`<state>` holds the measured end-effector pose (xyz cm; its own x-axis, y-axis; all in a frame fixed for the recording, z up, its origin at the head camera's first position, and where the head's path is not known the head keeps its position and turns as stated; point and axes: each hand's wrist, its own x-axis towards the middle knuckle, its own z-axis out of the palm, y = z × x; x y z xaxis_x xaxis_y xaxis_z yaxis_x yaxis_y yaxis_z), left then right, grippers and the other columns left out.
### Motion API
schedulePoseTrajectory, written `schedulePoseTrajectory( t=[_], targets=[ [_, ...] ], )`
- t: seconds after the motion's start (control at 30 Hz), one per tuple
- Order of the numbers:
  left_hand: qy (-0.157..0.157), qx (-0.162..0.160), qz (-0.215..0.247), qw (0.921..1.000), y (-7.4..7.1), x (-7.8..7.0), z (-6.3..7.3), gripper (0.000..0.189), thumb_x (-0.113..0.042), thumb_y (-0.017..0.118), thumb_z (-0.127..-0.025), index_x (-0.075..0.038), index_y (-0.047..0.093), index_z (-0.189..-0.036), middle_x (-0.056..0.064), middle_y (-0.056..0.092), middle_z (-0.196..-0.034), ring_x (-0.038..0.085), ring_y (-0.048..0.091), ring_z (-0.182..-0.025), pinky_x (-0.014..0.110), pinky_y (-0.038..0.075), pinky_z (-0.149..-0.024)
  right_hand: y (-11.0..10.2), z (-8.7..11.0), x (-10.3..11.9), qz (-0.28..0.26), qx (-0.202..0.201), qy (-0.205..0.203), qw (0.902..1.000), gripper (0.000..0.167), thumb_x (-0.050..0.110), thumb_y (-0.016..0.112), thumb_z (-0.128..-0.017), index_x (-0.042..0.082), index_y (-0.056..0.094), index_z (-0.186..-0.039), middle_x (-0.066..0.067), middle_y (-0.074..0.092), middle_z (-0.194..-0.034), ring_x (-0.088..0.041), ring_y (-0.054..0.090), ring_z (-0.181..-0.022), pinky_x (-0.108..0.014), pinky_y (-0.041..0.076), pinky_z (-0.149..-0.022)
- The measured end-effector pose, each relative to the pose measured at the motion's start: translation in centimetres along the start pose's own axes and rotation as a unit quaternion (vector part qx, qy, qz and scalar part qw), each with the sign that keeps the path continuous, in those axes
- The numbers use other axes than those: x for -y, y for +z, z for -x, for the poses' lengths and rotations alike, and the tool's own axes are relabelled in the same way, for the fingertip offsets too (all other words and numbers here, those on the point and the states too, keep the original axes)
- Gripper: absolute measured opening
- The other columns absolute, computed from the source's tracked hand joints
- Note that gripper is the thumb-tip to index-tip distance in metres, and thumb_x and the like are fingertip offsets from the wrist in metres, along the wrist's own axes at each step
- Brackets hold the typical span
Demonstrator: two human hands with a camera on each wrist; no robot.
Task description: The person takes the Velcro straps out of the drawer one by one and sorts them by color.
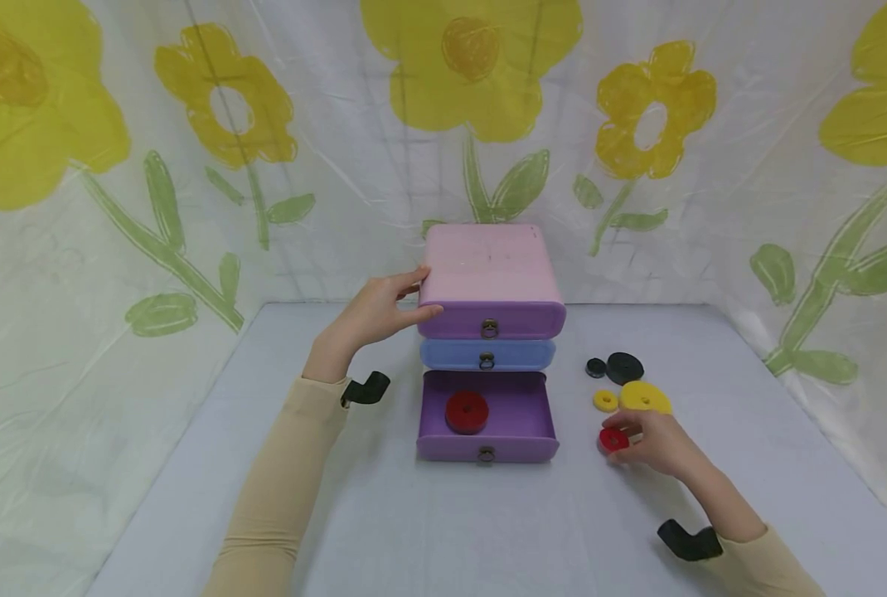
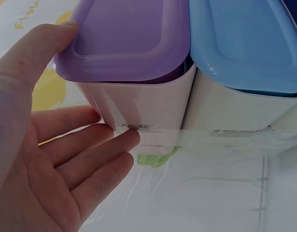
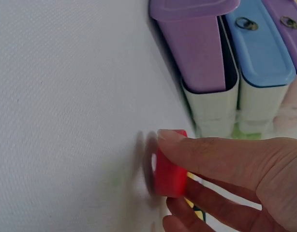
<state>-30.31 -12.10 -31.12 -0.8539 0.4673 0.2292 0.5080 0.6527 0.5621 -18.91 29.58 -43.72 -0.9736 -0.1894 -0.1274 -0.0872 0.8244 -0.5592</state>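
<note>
My right hand (image 1: 660, 444) pinches a small red disc (image 3: 170, 171) between thumb and fingers, just over the white table on the right. My left hand (image 1: 376, 313) rests against the left side of a small drawer cabinet (image 1: 488, 261) with a pink top. In the left wrist view the thumb lies on the edge of the purple top drawer (image 2: 124, 38), and the other fingers, fairly straight, touch the pink side. The purple bottom drawer (image 1: 488, 449) is pulled out, with a larger red disc (image 1: 467, 413) lying inside. Between them, the blue middle drawer (image 1: 451, 354) is closed.
Beside my right hand lie a large yellow disc (image 1: 647, 396) and a small yellow disc (image 1: 604, 401). Behind these are a large black disc (image 1: 625, 368) and a small black disc (image 1: 596, 367). A flower-printed sheet (image 1: 354, 191) hangs behind the table.
</note>
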Motion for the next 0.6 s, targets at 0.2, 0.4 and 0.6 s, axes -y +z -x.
schedulePoseTrajectory(
  t=[0.2,0.4,0.6],
  targets=[
    [-0.001,-0.001,0.001,1.0000,-0.02,0.03,-0.02,0.081,-0.056,0.064,-0.083,-0.015,0.037,-0.147,0.002,0.036,-0.151,0.023,0.051,-0.128,0.038,0.044,-0.104,0.14,-0.06,-0.26,0.001,0.006,0.009,0.9999,0.043,0.020,0.085,-0.068,0.009,0.069,-0.107,-0.009,0.068,-0.103,-0.024,0.061,-0.093,-0.038,0.057,-0.076],
    [-0.002,0.002,0.003,1.0000,-0.03,0.11,-0.05,0.081,-0.056,0.064,-0.083,-0.015,0.036,-0.147,0.002,0.036,-0.151,0.023,0.050,-0.128,0.038,0.043,-0.104,0.19,-0.17,-0.36,-0.005,0.009,0.009,0.9999,0.042,0.019,0.085,-0.068,0.009,0.069,-0.107,-0.011,0.067,-0.105,-0.024,0.060,-0.093,-0.037,0.057,-0.074],
    [-0.003,0.003,0.001,1.0000,0.01,0.11,-0.04,0.081,-0.057,0.064,-0.083,-0.015,0.036,-0.147,0.003,0.037,-0.150,0.023,0.050,-0.129,0.038,0.043,-0.105,0.04,-0.19,-0.10,0.002,0.017,0.009,0.9998,0.044,0.021,0.085,-0.069,0.009,0.069,-0.108,-0.009,0.067,-0.104,-0.023,0.060,-0.093,-0.037,0.057,-0.075]
  ],
)
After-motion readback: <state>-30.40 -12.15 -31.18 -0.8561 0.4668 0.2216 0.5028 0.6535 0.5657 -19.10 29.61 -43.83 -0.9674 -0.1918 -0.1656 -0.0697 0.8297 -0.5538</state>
